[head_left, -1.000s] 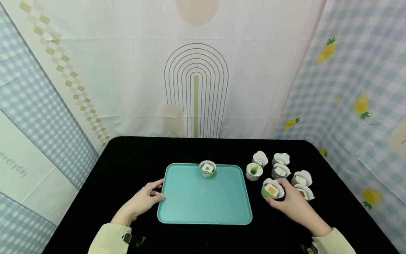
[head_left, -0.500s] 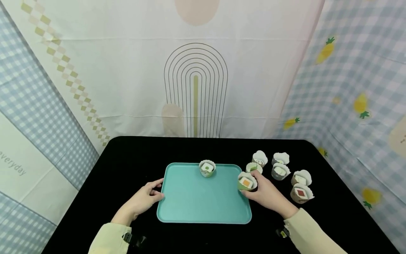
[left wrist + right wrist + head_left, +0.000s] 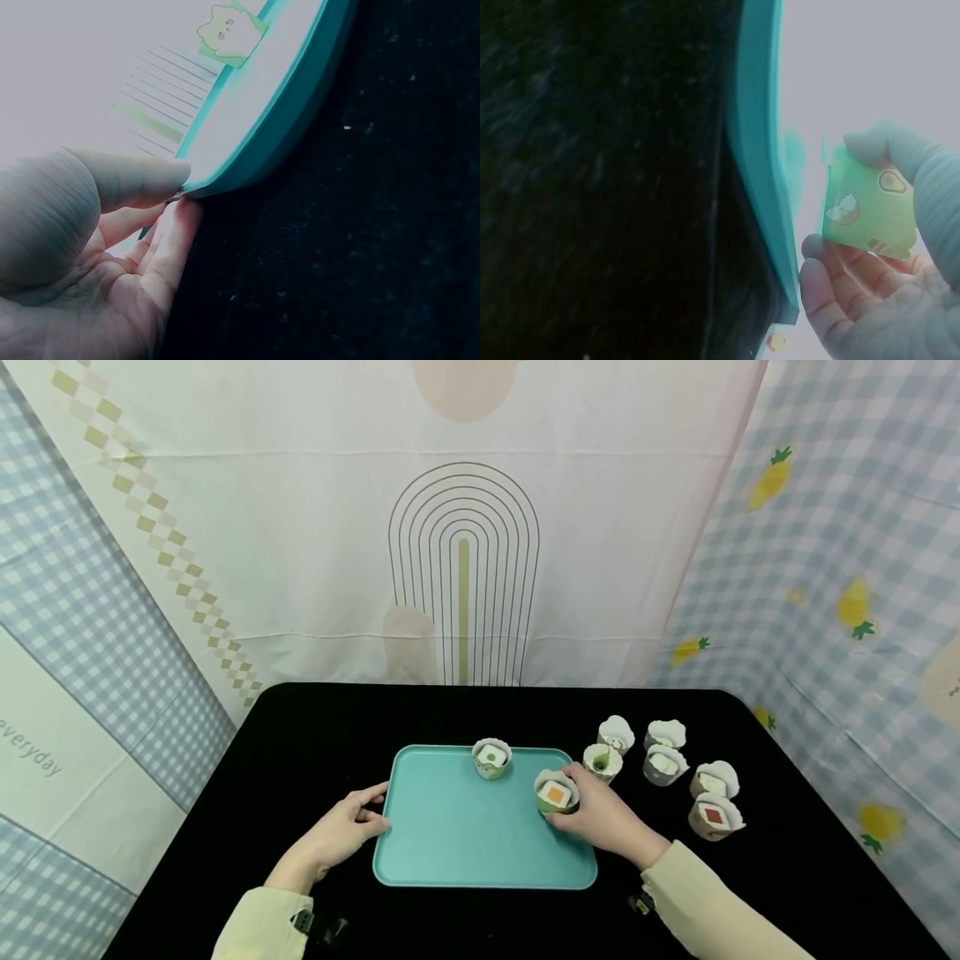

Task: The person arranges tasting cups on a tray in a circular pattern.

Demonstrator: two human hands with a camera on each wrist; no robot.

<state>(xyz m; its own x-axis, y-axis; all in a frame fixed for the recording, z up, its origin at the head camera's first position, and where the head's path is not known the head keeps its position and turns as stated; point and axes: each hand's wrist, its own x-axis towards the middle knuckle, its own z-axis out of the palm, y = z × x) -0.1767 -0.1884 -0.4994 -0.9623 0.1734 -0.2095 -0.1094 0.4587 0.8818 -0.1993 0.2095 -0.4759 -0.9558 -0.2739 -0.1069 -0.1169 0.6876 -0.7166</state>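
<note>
In the head view a teal tray (image 3: pixel 480 852) lies on the black table. My left hand (image 3: pixel 333 831) pinches its left rim; the left wrist view shows the thumb (image 3: pixel 150 176) on top and the fingertips just below the rim. My right hand (image 3: pixel 603 810) grips a green paper cupcake cup (image 3: pixel 551 807) over the tray's right part. Inside that cup sits a white block with an orange square. Small food prints mark the cup's side (image 3: pixel 870 206) in the right wrist view. At the tray's far edge stands another cup (image 3: pixel 491 768), holding a white block with a green dot.
Several filled paper cups stand right of the tray, among them one with a red square (image 3: pixel 712 818), a grey one (image 3: pixel 663 768) and one with a green filling (image 3: pixel 602 764). A patterned curtain (image 3: pixel 480 568) hangs behind the table.
My right hand has carried the green cup leftward from among the cups on the right to over the tray. The left hand has stayed at the tray's rim.
</note>
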